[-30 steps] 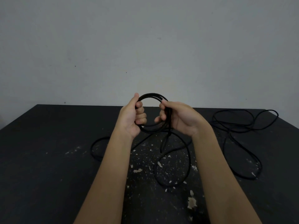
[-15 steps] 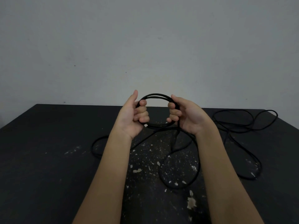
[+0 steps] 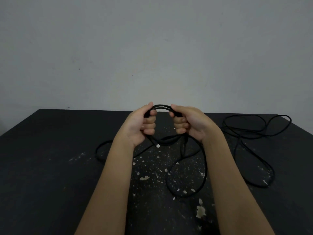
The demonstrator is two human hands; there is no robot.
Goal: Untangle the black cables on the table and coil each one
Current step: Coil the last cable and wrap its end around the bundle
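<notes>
While in two hands (image 3: 138, 127) (image 3: 192, 123), one coil (image 3: 161, 106).

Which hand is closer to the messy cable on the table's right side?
Right. The right hand sits just left of the messy cable, not touching it; the left hand is farther left, across the coil both grip.

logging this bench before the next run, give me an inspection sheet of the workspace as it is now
surface: black table, pale flecks mid-front; chipped paint or debris, cannot tell
job's things: coil held above the table; loose cable sprawled at right, uncoiled
clutter: nothing seen
grippers: left hand and right hand each grip a side of the coil
cables: tail from the coil loops on the table between the forearms; plug hangs below the left hand; left loop lies on the table
surroundings: plain grey wall behind the table
</notes>
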